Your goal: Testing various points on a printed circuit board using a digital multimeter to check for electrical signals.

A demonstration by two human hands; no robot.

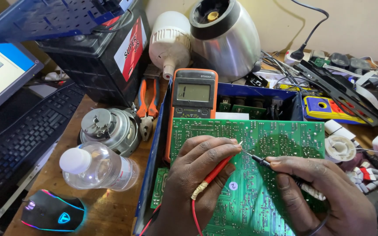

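Both my hands rest on the green circuit board near me: left hand with its grip pinching the red probe, right hand pinching the black probe, tips touching solder side. Beyond stands the orange multimeter.

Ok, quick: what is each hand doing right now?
Left hand: closed on the red probe, tip on the green circuit board.
Right hand: closed on the black probe.
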